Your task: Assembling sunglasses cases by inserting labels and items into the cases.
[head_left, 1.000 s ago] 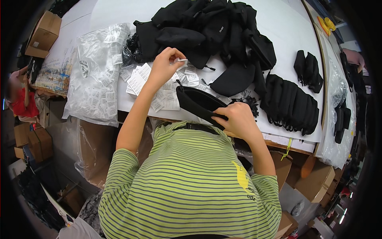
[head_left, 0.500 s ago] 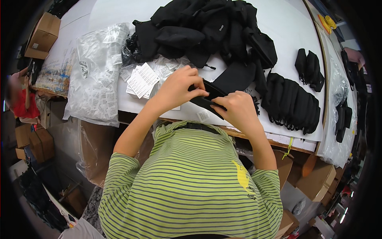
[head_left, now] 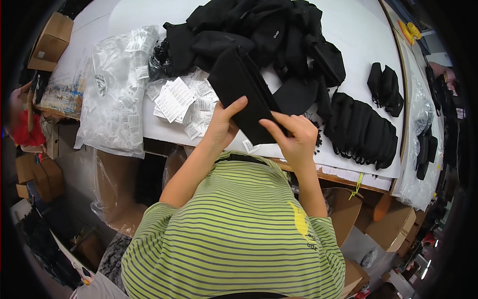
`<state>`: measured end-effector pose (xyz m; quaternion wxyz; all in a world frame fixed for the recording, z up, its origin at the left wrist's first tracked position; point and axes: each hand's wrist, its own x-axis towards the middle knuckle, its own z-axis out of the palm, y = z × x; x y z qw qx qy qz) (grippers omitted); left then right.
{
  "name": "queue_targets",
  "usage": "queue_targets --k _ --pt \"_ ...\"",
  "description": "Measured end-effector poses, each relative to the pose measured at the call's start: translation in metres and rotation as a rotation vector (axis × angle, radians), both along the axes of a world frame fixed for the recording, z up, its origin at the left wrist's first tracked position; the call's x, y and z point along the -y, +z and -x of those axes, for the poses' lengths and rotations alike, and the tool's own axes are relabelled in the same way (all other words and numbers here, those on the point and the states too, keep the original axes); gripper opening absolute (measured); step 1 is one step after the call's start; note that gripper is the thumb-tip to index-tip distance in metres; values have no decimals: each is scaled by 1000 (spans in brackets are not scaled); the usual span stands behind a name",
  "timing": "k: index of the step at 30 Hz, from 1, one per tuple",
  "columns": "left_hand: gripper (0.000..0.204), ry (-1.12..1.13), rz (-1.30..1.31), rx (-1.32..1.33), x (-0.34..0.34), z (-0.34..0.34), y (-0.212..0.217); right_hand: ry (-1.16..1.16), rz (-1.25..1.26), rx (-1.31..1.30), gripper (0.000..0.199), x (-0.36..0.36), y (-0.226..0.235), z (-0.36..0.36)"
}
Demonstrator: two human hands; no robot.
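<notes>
Between my two hands a flat black fabric pouch (head_left: 244,97) is held up at a slant over the table's near edge. My left hand (head_left: 224,119) grips its lower left side, thumb on the face. At its lower right end, my right hand (head_left: 296,133) pinches the edge with thumb and fingers. The pouch's broad face shows, with an open-looking fold along its right side. Beyond it lies a heap of black pouches (head_left: 224,45). Printed white cards (head_left: 174,99) lie stacked left of my left hand, on small clear bags with labels (head_left: 203,104).
A large clear bag of labelled packets (head_left: 117,94) lies at the left of the white table (head_left: 366,30). A row of black pouches (head_left: 363,129) lies at right, with a few more (head_left: 386,87) behind. Cardboard boxes (head_left: 393,226) stand below. Another person (head_left: 32,127) is at far left.
The pouch, earlier low and nearly edge-on between my fingers, is now raised and turned with its broad face showing. My left hand has moved down to its lower side.
</notes>
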<state>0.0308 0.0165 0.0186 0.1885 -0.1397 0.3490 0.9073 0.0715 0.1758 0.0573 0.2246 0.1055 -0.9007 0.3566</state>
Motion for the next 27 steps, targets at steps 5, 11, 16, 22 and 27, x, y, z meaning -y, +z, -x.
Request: queue_targets --k 5,11,16,22,27 --pt "41 80 27 -31 6 17 7 -300 575 252 21 8 -22 -9" --pt "41 -140 196 -40 9 15 14 127 763 349 24 -9 -22 8" --pt "43 -438 187 -19 -1 1 18 9 943 175 25 -14 -5 34" --pt "40 -416 193 10 -4 3 21 -112 655 51 12 -17 -8 31" --pt "34 -240 29 127 -2 17 14 5 598 195 10 -2 0 7"
